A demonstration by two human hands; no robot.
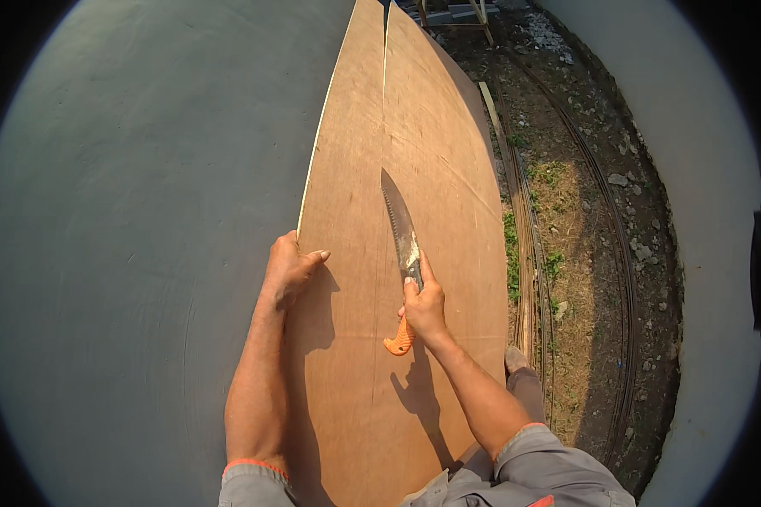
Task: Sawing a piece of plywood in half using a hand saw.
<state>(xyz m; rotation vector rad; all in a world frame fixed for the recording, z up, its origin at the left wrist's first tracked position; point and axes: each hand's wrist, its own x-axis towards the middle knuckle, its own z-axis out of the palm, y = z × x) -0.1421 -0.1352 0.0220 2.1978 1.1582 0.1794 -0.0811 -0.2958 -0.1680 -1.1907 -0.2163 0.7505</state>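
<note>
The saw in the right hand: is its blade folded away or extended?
Extended: the curved blade reaches out beyond the right hand, away from the orange handle, with its teeth exposed.

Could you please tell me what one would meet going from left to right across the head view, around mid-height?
Large grey surface → left hand → orange-handled saw → long wooden strips → thin dark bars → pale grey surface.
</note>
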